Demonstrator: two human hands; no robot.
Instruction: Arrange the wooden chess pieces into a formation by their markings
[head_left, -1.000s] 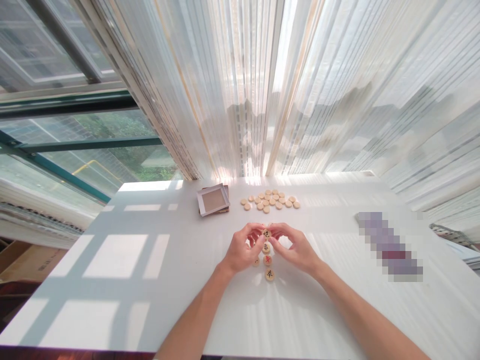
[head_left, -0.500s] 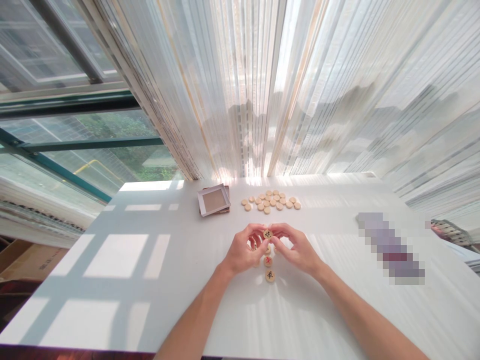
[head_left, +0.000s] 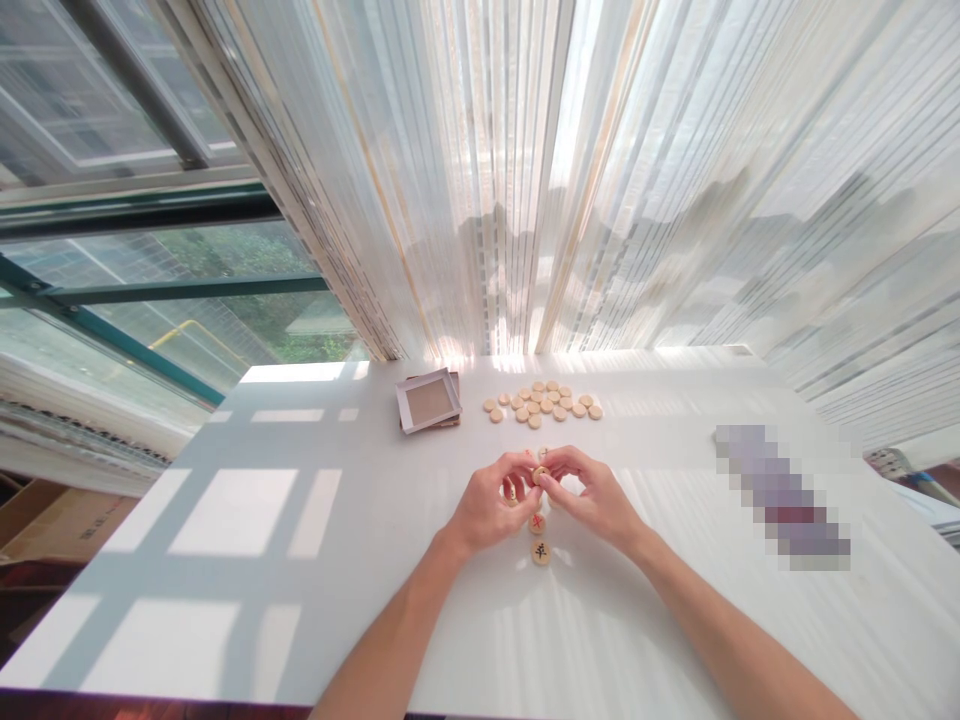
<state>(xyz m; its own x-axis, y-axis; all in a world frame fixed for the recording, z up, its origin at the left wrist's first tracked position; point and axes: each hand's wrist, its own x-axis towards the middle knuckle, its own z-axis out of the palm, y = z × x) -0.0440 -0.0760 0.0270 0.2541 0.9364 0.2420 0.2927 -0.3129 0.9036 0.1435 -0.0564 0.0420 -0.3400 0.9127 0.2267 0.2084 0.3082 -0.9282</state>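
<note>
Head view, one moment at a white table (head_left: 225,600) by a curtained window.

- Left hand (head_left: 486,508): fingers curled inward, thumb and forefinger tips closed on the near-left edge of a wooden disc (head_left: 538,473). A second small disc (head_left: 512,490) shows just beside these fingers; I cannot tell whether it is held or lying on the table.
- Right hand (head_left: 594,500): fingers bent, tips pinched on the right edge of the same wooden disc.
- Wooden disc: lifted off the table, caught between the fingertips of both hands, where the two hands meet.
- Red-marked disc (head_left: 536,522): flat on the table, just under the hands.
- Black-marked disc (head_left: 540,551): flat, just nearer than the red one.
- Heap of discs (head_left: 544,403): plain faces up, beyond the hands.
- Box tray (head_left: 427,402): left of the heap, open side up.
</note>
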